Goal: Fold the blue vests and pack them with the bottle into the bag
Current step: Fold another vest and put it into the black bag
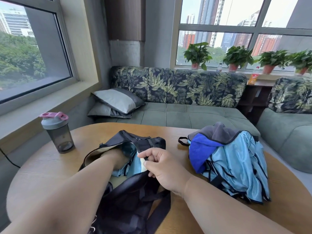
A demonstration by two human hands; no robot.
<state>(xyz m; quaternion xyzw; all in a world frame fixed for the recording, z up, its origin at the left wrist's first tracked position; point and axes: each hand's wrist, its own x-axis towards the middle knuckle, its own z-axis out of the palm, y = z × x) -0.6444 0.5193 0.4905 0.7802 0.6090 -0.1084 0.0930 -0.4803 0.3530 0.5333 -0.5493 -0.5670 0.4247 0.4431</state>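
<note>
A black bag (128, 196) lies open on the round wooden table (42, 173). My left hand (120, 157) reaches down inside the bag, onto a light blue vest (133, 168) that sits in the opening; its fingers are hidden there. My right hand (162, 164) pinches the bag's opening edge by the zipper and holds it apart. A heap of light blue vests (236, 166), with a royal blue cloth and a grey cloth on top, lies on the table to the right. The grey shaker bottle (57, 132) with a pink lid stands upright at the table's left.
A green sofa (185, 114) with a leaf-print back and grey cushions (116, 102) runs behind the table. Potted plants (238, 58) line the window sill. A black cable (8, 159) hangs at the far left.
</note>
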